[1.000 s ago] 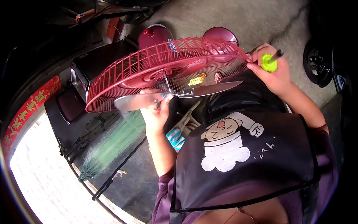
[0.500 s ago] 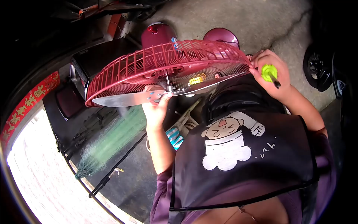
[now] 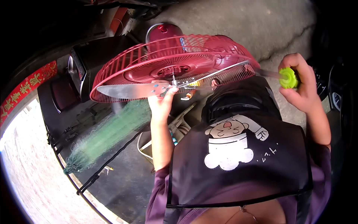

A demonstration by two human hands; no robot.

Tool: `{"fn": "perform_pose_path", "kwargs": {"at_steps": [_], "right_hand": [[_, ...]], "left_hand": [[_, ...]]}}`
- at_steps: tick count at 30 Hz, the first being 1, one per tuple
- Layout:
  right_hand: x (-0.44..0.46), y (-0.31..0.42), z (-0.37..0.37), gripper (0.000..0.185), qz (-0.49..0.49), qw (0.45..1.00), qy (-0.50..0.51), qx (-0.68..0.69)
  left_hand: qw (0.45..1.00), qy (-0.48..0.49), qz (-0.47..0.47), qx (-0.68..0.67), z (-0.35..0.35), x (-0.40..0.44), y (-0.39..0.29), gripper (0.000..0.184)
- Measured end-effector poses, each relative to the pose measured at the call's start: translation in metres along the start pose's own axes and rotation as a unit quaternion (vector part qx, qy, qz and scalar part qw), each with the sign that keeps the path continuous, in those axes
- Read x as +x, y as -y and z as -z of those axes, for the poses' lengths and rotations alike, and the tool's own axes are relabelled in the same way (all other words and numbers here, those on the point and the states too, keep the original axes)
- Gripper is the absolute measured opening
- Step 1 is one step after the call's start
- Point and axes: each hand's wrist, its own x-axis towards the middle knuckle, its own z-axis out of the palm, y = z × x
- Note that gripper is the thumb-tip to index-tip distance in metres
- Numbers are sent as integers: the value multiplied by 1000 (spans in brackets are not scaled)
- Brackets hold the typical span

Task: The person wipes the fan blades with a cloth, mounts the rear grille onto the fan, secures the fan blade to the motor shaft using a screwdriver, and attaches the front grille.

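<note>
A red wire fan guard point(image 3: 227, 46) stands tilted in front of me, with metal fan blades point(image 3: 126, 92) at its open lower side. My left hand point(image 3: 160, 104) grips the blades near the hub, thumb on the near face and fingers behind. The central metal shaft point(image 3: 174, 79) shows just above the thumb. To the right of the guard, my right hand point(image 3: 305, 86) is closed round the yellow-green handle of a screwdriver point(image 3: 287, 78). The screwdriver's blurred shaft points left, towards the guard's right edge; whether its tip touches is unclear.
A dark red fan motor housing point(image 3: 164, 35) is behind the guard. Green netting point(image 3: 112, 127) lies bunched at lower left, beside a black cord point(image 3: 115, 156). A black box-like appliance point(image 3: 93, 56) stands at left, near a red banner point(image 3: 31, 87). Concrete floor point(image 3: 238, 18) lies beyond.
My right hand has moved away from the guard's edge to the right, and the screwdriver has turned from pointing towards me to pointing left. The guard has tilted, showing more of its inside.
</note>
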Motion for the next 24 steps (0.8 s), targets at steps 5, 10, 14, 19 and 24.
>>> {"fn": "perform_pose_path", "kwargs": {"at_steps": [5, 10, 14, 19, 24], "right_hand": [[43, 78, 13, 41, 58, 990, 121, -41], [76, 124, -10, 49, 168, 937, 177, -250], [81, 143, -30, 51, 169, 899, 211, -344], [95, 167, -49, 42, 194, 873, 213, -395], [112, 201, -51, 32, 92, 938, 165, -289]], "left_hand": [[998, -20, -59, 25, -5, -1, 3, 14], [986, -23, -160, 36, -6, -2, 8, 17], [992, -19, -90, -81, -10, -5, 11, 16], [981, -28, -109, -158, -19, -11, 47, 19], [982, -27, -148, -110, -24, -18, 59, 24]]}}
